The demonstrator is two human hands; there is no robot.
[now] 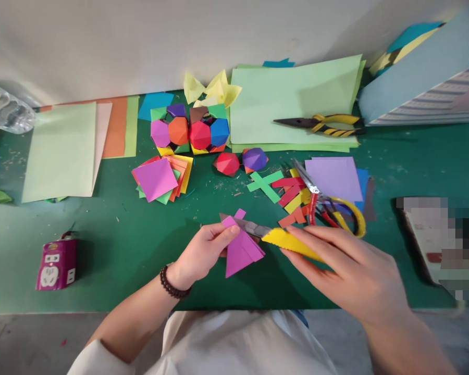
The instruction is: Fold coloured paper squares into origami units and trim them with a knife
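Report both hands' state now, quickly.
Left hand: closed, pinching the purple paper.
Right hand: closed, holding the yellow-handled tool, its metal end at the paper.

I look down on a green desk (136, 260) sprinkled with paper scraps. Directly on it I see a purple power-socket cube (57, 264) at left, pale green sheets (269, 104) at the back, a fanned stack of coloured squares (156, 179), faceted paper polyhedra (179, 130) near the middle, and coloured paper strips (264, 187) just beyond them.
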